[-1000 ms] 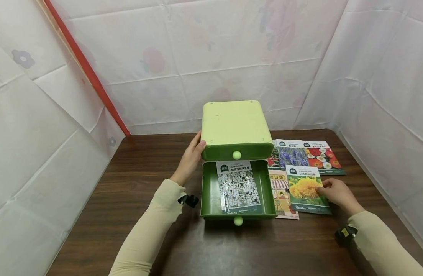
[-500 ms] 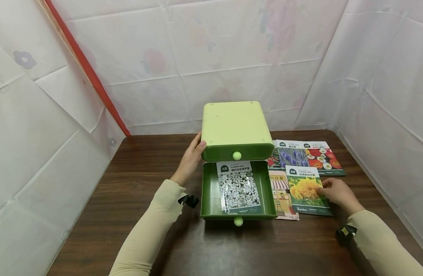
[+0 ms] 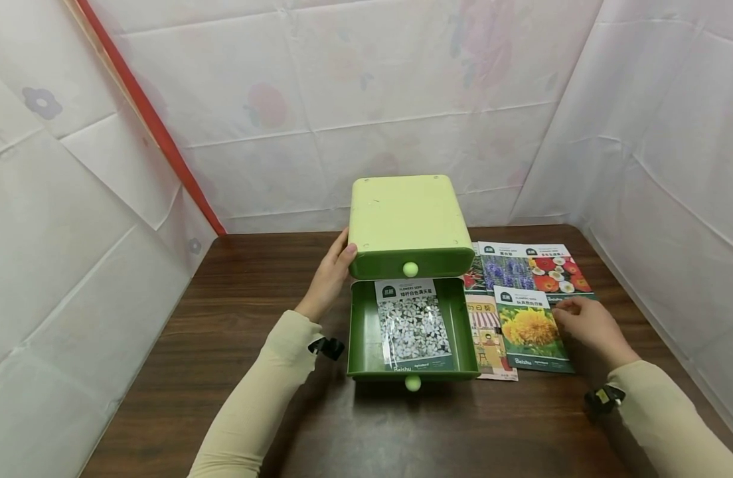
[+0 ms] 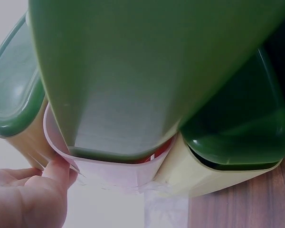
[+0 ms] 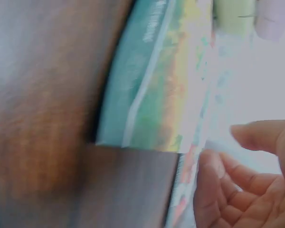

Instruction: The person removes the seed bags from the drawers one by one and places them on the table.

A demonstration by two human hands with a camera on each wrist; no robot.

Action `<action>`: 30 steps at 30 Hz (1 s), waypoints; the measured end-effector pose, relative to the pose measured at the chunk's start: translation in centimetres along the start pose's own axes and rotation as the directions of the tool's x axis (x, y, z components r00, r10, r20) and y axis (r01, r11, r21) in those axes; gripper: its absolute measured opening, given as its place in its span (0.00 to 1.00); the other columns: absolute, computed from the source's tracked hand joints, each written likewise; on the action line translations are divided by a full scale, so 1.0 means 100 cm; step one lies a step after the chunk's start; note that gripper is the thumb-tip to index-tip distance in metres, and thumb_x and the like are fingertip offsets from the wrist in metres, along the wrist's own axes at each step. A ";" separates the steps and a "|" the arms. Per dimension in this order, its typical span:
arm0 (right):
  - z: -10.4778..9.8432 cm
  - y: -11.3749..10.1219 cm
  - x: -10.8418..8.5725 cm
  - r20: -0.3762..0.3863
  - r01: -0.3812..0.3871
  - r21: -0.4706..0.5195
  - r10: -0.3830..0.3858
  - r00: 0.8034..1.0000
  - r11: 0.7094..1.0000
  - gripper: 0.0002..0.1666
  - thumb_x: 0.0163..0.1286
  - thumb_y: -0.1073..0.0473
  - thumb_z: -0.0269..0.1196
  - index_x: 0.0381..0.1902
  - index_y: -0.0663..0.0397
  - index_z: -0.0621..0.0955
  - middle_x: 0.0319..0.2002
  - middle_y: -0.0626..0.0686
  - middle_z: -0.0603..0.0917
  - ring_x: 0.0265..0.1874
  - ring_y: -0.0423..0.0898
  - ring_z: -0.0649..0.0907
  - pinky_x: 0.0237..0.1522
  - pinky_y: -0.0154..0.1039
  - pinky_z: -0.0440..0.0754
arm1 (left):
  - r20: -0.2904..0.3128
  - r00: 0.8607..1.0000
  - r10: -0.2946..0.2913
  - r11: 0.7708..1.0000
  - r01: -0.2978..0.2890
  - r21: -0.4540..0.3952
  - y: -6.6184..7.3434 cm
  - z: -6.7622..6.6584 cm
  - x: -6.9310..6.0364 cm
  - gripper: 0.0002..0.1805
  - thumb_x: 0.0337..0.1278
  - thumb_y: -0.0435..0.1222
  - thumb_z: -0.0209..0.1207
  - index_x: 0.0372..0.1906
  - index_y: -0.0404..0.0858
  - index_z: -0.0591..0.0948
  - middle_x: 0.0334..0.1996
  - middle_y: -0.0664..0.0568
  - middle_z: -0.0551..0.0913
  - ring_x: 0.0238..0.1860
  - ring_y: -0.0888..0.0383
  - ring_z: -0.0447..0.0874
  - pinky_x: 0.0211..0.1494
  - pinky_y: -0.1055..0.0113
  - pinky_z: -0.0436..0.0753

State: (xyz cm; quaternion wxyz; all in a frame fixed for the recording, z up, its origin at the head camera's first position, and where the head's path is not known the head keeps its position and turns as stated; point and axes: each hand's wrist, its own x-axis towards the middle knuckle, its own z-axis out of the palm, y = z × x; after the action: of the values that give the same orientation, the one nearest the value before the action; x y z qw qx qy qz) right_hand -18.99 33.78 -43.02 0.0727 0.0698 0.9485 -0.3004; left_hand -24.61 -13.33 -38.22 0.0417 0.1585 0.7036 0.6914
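Observation:
A yellow-green drawer box [image 3: 408, 212] has a green drawer [image 3: 471, 328] pulled out, with a white-flower seed packet [image 3: 414, 328] lying in it. My left hand [image 3: 329, 275] holds the box's left side, thumb at the front corner. In the left wrist view, its fingertips touch the box beside the pink tier [image 4: 114, 173] that the drawer comes from. Beside the right edge of a yellow-flower seed packet [image 3: 529, 325] is my right hand [image 3: 590, 328]. The right wrist view shows that thumb [image 5: 256, 135] apart from the bent fingers, with nothing between them.
Under and left of the yellow-flower packet lies a pink packet [image 3: 488, 338]. Purple-flower [image 3: 506, 269] and red-flower [image 3: 559, 272] packets lie behind, with another partly hidden by the box. A lower green drawer [image 4: 240, 118] stands slightly out. White sheeting [image 3: 671, 172] borders the table.
My right hand has let go of the yellow-flower packet and moved slightly right and up, off its edge. The packet stays nearly in place. My left hand and the drawer have not moved.

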 end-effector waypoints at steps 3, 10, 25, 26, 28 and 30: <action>-0.005 -0.014 -0.004 -0.049 0.068 0.057 -0.065 0.997 0.996 0.27 0.77 0.48 0.50 0.53 0.70 0.75 0.36 0.62 0.82 0.28 0.45 0.79 0.27 0.39 0.77 | 0.003 1.000 0.003 1.000 -0.003 -0.002 0.000 0.000 0.000 0.39 0.70 0.60 0.46 0.79 0.55 0.48 0.77 0.53 0.55 0.66 0.46 0.72 0.60 0.55 0.77; -0.021 -0.056 -0.017 -0.124 0.262 0.088 -0.250 0.960 0.961 0.26 0.78 0.47 0.50 0.52 0.67 0.77 0.41 0.65 0.83 0.28 0.36 0.80 0.27 0.36 0.80 | 0.008 1.000 0.014 1.000 -0.014 -0.003 -0.001 0.000 0.000 0.38 0.70 0.59 0.45 0.79 0.56 0.48 0.77 0.54 0.53 0.69 0.47 0.69 0.64 0.50 0.74; 0.000 -0.148 -0.043 -0.169 0.604 -0.087 -0.609 0.775 0.792 0.10 0.75 0.58 0.57 0.48 0.53 0.82 0.41 0.50 0.84 0.35 0.40 0.80 0.37 0.38 0.80 | 0.040 0.999 -0.003 1.000 0.002 0.019 -0.001 -0.002 0.002 0.34 0.77 0.50 0.39 0.80 0.51 0.44 0.78 0.51 0.50 0.66 0.42 0.72 0.54 0.53 0.80; 0.003 -0.153 -0.045 -0.160 0.623 -0.087 -0.628 0.761 0.777 0.10 0.75 0.59 0.57 0.48 0.53 0.82 0.41 0.49 0.84 0.35 0.41 0.81 0.37 0.39 0.81 | 0.041 0.999 -0.003 1.000 0.002 0.020 -0.001 -0.002 0.002 0.34 0.77 0.50 0.39 0.80 0.51 0.44 0.78 0.50 0.50 0.65 0.41 0.72 0.55 0.51 0.80; 0.011 -0.161 -0.048 -0.127 0.651 -0.075 -0.655 0.745 0.755 0.10 0.74 0.59 0.58 0.49 0.53 0.82 0.44 0.49 0.84 0.38 0.42 0.82 0.39 0.41 0.82 | 0.038 0.999 -0.008 1.000 0.007 0.019 -0.002 -0.003 0.002 0.33 0.77 0.50 0.39 0.79 0.52 0.44 0.78 0.51 0.50 0.65 0.41 0.72 0.55 0.48 0.79; 0.019 -0.169 -0.051 -0.081 0.669 -0.053 -0.671 0.737 0.741 0.11 0.74 0.58 0.59 0.50 0.52 0.81 0.46 0.49 0.84 0.42 0.43 0.82 0.42 0.44 0.83 | 0.032 0.999 -0.009 1.000 0.008 0.021 -0.001 -0.003 0.001 0.33 0.77 0.50 0.39 0.79 0.54 0.45 0.78 0.52 0.51 0.64 0.42 0.73 0.55 0.47 0.79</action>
State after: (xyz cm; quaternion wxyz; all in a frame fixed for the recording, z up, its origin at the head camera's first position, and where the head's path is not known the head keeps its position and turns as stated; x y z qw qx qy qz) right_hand -16.84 18.52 -34.14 -0.0844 -0.2627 0.9154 -0.2933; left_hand -24.82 -13.54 -38.32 0.0541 0.1669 0.7107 0.6813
